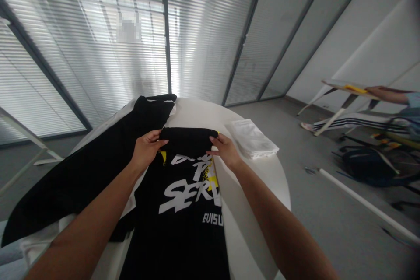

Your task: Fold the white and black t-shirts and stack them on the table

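A black T-shirt (183, 236) with white lettering and yellow patches lies lengthwise on the white table, folded narrow. Its far end is turned over into a plain black band. At the left corner of that band, my left hand (148, 148) pinches the cloth between thumb and fingers. The opposite corner is gripped by my right hand (225, 148), thumb on top. To the left, a larger black garment (98, 170) with white parts is spread over the table and past its edge. A folded white cloth (254, 138) rests right of my right hand.
The white table (262, 183) has a rounded edge. Behind it stands a glass partition (203, 39) with blinds. At right, another person's hand (380, 92) touches a yellow item (355, 89) on a second table. A white pole (361, 201) and a dark bag (367, 164) are near the floor.
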The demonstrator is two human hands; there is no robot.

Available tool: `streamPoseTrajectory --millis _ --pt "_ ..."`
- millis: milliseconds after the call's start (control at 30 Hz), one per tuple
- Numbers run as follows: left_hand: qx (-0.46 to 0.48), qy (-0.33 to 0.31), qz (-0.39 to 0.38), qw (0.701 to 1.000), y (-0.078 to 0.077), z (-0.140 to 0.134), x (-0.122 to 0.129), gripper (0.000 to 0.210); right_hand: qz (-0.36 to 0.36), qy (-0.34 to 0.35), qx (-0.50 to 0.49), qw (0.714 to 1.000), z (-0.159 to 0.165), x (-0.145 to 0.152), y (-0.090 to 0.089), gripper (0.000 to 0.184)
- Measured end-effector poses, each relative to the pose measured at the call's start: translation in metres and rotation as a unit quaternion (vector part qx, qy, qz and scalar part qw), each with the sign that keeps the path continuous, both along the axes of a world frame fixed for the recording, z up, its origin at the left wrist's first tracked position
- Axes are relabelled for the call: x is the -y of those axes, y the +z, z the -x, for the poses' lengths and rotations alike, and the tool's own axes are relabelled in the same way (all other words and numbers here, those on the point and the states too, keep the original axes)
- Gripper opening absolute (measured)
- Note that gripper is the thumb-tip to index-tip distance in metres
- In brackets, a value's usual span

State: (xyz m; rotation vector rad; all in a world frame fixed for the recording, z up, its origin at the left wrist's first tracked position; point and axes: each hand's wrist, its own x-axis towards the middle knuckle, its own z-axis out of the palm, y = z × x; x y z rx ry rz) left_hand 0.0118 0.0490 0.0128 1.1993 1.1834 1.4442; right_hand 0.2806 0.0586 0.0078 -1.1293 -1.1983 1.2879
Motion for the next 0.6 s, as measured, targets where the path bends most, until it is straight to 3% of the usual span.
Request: streamPoseTrajectory --millis 167,333,500,600 --pt "-0.080 0.016 -0.063 0.995 -0.0004 0.0034 -0.0039 0.041 -0.021 0.008 -0.054 0.998 -0.0005 0.0003 0.0000 0.041" --pt "-0.165 0.055 -0.036 0.984 0.0038 0.0043 0.0001 0.031 -0.023 0.023 -0.036 0.999 -0.0025 0.0035 0.0003 0.037" --pt "-0.073 -0.003 0.045 0.996 0.0078 0.0046 0.0034 0.035 -0.019 0.050 -0.034 0.998 -0.0044 0.0039 -0.0001 0.030" --pt "0.002 -0.040 0.040 0.998 0.0061 0.0057 0.0032 0.034 -0.017 0.062 -0.014 0.998 -0.0072 0.0040 -0.0001 0.024"
